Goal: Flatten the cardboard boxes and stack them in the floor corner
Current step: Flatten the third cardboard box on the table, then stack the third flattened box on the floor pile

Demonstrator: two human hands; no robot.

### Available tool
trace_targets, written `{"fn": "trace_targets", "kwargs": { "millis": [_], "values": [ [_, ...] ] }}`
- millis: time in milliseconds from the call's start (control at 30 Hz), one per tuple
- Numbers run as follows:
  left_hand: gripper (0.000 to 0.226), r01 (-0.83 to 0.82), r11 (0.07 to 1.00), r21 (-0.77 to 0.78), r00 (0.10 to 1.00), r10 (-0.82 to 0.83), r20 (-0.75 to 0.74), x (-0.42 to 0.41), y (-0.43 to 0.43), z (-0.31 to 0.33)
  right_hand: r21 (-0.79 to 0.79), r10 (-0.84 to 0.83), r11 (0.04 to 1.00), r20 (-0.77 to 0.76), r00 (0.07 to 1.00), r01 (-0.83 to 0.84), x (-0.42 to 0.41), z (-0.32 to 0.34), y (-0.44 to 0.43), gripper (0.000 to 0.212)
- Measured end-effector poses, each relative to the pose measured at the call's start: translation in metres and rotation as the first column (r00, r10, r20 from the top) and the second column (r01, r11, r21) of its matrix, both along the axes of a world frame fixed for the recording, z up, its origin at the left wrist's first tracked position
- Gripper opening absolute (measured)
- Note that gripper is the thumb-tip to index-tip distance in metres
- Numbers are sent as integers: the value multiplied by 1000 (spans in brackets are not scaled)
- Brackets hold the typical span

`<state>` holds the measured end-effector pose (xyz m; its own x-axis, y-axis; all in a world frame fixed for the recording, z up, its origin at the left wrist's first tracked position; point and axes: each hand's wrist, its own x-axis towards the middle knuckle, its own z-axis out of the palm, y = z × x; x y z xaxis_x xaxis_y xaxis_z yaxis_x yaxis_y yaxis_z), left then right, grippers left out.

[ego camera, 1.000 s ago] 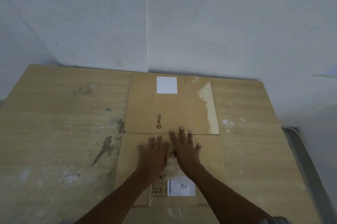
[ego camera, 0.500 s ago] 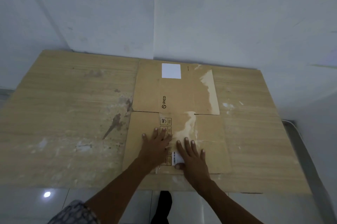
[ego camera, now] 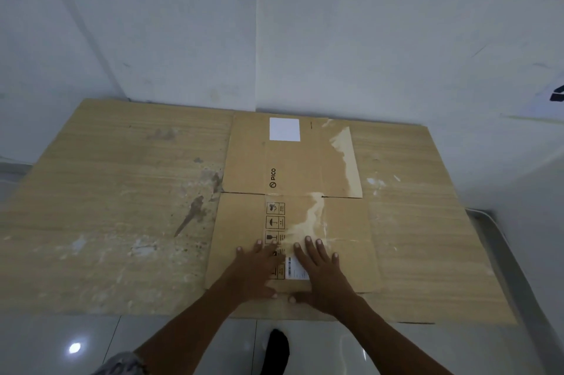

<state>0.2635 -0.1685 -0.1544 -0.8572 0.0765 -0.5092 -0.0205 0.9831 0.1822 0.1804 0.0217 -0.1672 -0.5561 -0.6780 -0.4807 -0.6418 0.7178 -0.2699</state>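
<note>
Flattened cardboard box (ego camera: 293, 206) lies at frame centre on a wide board (ego camera: 122, 206), its far edge against the wall corner (ego camera: 256, 69); placement fits the stacking spot. Left hand (ego camera: 259, 271) and right hand (ego camera: 323, 277) rest palm-down, fingers (ego camera: 308, 248) spread, on the near panel, probably to press the creases flat. Versus a second ago: both hands have slid from the middle fold toward the near edge, uncovering the handling symbols (ego camera: 275, 222).
</note>
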Motion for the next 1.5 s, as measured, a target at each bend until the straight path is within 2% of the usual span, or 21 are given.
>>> {"fn": "trace_targets", "kwargs": {
  "millis": [67,100,233,333,600,700,800,967,1133,1233,1367,1500],
  "values": [
    [90,-19,1000,-24,1000,19,-15,5,6,3,35,30,999,-4,1000,-30,5,-1,3,136],
    [89,-19,999,-49,1000,18,-24,10,9,1,49,42,998,-17,999,-41,9,-2,5,136],
    [86,2,997,-79,1000,-3,-21,30,19,-7,81,56,995,-28,998,-54,27,3,9,131],
    [88,115,979,-169,993,-118,-6,33,21,-3,102,72,993,-43,996,-67,31,10,11,129],
    [95,158,977,-144,987,-157,17,34,17,19,123,132,985,-105,986,-119,30,34,7,112],
    [95,163,980,-117,985,-168,-32,32,12,37,150,126,983,-147,981,-104,38,46,-1,105],
    [83,109,986,-129,989,-120,-86,36,12,56,166,144,979,-155,977,-118,35,65,-10,98],
    [71,16,975,-223,990,-47,-134,49,15,92,182,189,970,-161,969,-159,24,111,-16,97],
    [67,53,978,-201,970,-98,-221,50,-5,116,94,60,995,-227,972,-39,40,129,11,86],
    [69,125,964,-233,954,-181,-240,49,-8,126,89,11,996,-219,976,9,44,142,30,94],
    [81,50,976,-214,970,-98,-221,60,10,129,105,44,994,-211,977,-22,39,161,37,89],
    [84,47,979,-198,980,-83,-180,59,29,142,56,60,997,-283,957,-46,36,170,61,83]
  ]
}}
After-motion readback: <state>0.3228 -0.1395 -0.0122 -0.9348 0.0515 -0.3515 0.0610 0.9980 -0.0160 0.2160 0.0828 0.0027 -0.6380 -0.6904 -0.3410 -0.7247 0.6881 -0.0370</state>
